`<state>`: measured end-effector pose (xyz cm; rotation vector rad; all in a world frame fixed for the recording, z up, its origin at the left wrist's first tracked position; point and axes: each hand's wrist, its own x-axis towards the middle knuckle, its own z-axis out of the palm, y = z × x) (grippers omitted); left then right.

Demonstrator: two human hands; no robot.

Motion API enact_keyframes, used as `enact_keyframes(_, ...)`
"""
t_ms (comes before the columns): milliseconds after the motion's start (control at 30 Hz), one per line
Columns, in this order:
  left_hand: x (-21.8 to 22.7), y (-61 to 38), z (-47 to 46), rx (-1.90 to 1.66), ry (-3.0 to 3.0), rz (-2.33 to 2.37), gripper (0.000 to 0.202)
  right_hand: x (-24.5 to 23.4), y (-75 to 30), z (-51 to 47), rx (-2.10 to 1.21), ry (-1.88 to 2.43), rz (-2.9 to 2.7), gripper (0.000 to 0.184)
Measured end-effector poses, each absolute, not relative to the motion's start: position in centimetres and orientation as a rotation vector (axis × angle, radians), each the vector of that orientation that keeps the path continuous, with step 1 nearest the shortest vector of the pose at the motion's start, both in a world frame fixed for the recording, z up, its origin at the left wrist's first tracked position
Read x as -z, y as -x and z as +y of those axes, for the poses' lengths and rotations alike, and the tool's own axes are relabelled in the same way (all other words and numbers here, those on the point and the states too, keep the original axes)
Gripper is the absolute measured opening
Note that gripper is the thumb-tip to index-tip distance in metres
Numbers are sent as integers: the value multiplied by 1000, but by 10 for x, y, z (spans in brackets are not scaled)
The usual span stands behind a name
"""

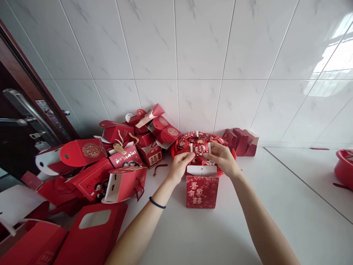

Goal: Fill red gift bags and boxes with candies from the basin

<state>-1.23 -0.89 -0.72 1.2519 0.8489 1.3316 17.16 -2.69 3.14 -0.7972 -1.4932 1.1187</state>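
Note:
A small red gift box (202, 191) with white characters stands open on the white floor in front of me. Above its mouth I hold a red candy packet (200, 149) with a white double-happiness sign. My left hand (180, 165) pinches the packet's left end and my right hand (222, 157) pinches its right end. Just behind my hands sits a red basin (234, 152) heaped with red wrapped sweets. A dark band circles my left wrist.
A pile of red gift boxes (124, 147) lies to the left, some open, some on their sides. Flat red boxes (91, 235) lie near left. A few folded boxes (242, 140) lean on the tiled wall. Another red basin (343, 167) sits far right. A dark door (22, 117) stands at left.

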Motion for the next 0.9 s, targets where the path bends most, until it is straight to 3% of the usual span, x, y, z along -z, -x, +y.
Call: enact_keyframes(900, 0, 11, -14, -1336, -1198, 776, 40, -34, -175, -29, -1066, 814, -1480, 41)
